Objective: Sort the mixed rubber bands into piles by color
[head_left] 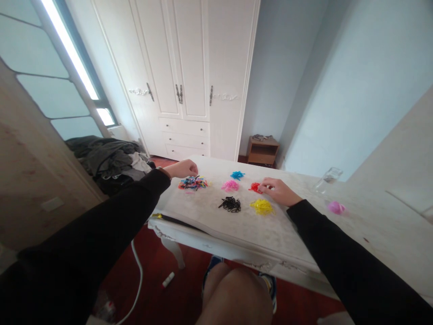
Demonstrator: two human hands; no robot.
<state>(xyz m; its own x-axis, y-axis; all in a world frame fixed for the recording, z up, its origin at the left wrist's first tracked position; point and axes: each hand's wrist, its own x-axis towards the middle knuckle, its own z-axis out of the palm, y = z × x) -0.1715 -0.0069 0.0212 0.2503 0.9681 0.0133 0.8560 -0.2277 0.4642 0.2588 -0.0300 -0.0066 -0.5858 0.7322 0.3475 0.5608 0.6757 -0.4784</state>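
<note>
My left hand (184,168) is above the far edge of a mixed pile of coloured rubber bands (193,183), its fingers curled together. What they hold, if anything, is hidden. With fingertips pinched, my right hand (275,190) touches the right side of a small pile of red rubber bands (255,187); whether a band is between the fingers cannot be made out. Between the hands lie piles of blue bands (237,175), pink bands (230,185) and black bands (230,204). Yellow bands (262,206) are heaped just nearer to me than the red ones.
The piles rest on a white table (209,216). Farther right are a clear glass (328,179) lying tilted and a purple-pink lump (336,207). Dark clothes (104,158) are heaped beyond the left end. A white cable (138,266) hangs to the floor.
</note>
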